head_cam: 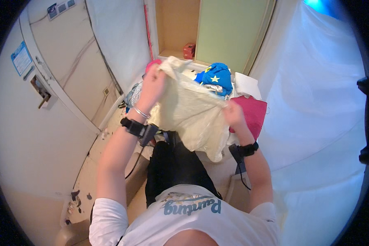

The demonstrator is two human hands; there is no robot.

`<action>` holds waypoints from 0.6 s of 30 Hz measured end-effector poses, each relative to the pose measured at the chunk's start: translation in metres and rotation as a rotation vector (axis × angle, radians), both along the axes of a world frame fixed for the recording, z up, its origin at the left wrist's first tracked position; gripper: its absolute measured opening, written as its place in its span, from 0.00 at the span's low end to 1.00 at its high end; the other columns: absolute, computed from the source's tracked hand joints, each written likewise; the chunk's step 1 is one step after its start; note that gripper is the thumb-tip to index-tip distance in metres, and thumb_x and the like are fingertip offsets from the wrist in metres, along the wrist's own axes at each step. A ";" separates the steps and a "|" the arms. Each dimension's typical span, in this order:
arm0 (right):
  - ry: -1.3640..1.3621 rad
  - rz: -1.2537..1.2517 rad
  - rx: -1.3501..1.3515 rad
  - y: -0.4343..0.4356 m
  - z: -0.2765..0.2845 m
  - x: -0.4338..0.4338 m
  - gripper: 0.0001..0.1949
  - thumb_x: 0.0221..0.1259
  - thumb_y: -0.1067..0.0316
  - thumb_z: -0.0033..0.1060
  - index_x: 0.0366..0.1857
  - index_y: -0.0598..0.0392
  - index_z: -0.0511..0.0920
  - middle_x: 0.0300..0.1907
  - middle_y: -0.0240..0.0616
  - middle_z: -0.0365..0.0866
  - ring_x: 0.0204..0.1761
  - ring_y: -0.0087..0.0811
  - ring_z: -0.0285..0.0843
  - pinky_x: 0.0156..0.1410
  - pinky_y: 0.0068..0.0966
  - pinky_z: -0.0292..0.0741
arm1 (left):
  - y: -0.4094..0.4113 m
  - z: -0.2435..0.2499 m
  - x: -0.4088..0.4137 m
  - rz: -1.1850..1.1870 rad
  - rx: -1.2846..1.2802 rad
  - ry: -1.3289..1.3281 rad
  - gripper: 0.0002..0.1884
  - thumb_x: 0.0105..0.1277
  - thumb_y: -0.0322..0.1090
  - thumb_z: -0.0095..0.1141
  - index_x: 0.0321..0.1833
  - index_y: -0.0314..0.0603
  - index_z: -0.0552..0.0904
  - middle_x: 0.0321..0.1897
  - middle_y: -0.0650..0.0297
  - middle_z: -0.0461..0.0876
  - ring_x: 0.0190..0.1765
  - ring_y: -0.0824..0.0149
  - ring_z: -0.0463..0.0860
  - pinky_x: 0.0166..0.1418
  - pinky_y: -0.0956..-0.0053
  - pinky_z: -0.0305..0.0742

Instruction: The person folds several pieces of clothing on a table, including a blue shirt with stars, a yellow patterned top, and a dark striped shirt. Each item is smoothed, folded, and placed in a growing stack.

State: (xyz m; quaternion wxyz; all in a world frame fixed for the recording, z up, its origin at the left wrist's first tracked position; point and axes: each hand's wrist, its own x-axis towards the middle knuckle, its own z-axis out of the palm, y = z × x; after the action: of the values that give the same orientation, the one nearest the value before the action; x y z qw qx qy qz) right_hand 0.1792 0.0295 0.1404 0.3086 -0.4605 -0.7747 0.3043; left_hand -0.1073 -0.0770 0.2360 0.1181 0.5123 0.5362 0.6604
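Observation:
Between my two raised hands hangs a pale yellow cloth (pixel 192 113), spread out and creased, its lower edge over my lap. My left hand (pixel 155 81) grips its upper left part, where the fabric bunches. The upper right edge is pinched in my right hand (pixel 233 113). Behind the cloth lies a pile of textiles, partly hidden by it. A blue fabric item with a yellow star (pixel 216 78) tops that pile. Next to my right hand is a dark pink folded cloth (pixel 253 113), with a folded white cloth (pixel 247 84) beyond it.
A cabinet with a green sliding panel (pixel 227 30) stands behind the pile, a red box (pixel 189 51) on its shelf. At the left is a white door with a handle (pixel 43 101). White sheeting (pixel 319 92) hangs at the right. Dark scraps (pixel 76 196) lie on the floor.

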 end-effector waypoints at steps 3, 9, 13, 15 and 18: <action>0.309 0.055 0.524 -0.005 0.017 -0.006 0.28 0.55 0.67 0.67 0.61 0.61 0.70 0.55 0.52 0.76 0.60 0.46 0.74 0.65 0.37 0.70 | 0.005 -0.057 0.022 -0.218 -0.355 0.104 0.15 0.73 0.36 0.50 0.59 0.39 0.77 0.47 0.65 0.80 0.52 0.71 0.78 0.57 0.73 0.74; -0.253 0.481 0.287 -0.054 -0.065 -0.038 0.42 0.47 0.53 0.75 0.70 0.48 0.64 0.70 0.53 0.63 0.71 0.58 0.59 0.73 0.49 0.61 | 0.000 -0.198 0.054 -0.504 -0.490 -0.115 0.18 0.69 0.38 0.55 0.56 0.35 0.78 0.48 0.54 0.82 0.51 0.65 0.81 0.58 0.71 0.74; -0.769 0.367 0.004 -0.066 -0.149 -0.042 0.42 0.48 0.52 0.73 0.72 0.38 0.64 0.74 0.48 0.57 0.73 0.65 0.52 0.73 0.55 0.59 | 0.010 -0.329 -0.026 0.350 -0.709 -0.339 0.29 0.59 0.44 0.65 0.57 0.30 0.75 0.46 0.47 0.82 0.51 0.53 0.82 0.58 0.65 0.75; -0.827 0.332 -0.031 -0.062 -0.166 -0.043 0.41 0.49 0.52 0.72 0.72 0.38 0.64 0.75 0.46 0.55 0.73 0.66 0.51 0.73 0.55 0.60 | 0.011 -0.353 -0.043 0.921 -0.604 0.006 0.24 0.59 0.41 0.63 0.54 0.31 0.76 0.41 0.48 0.84 0.45 0.46 0.83 0.54 0.59 0.77; -0.770 0.357 -0.025 -0.057 -0.189 -0.042 0.39 0.51 0.52 0.69 0.71 0.42 0.65 0.75 0.45 0.58 0.73 0.62 0.53 0.72 0.53 0.61 | 0.012 -0.359 -0.075 0.740 -0.525 -0.419 0.19 0.60 0.36 0.60 0.50 0.30 0.78 0.37 0.50 0.83 0.42 0.49 0.83 0.48 0.60 0.79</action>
State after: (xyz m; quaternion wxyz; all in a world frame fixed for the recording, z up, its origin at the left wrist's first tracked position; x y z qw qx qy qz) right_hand 0.1376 -0.0276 -0.0482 -0.0665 -0.4029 -0.8972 0.1680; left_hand -0.1821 -0.0648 -0.1231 0.1060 0.0967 0.7949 0.5896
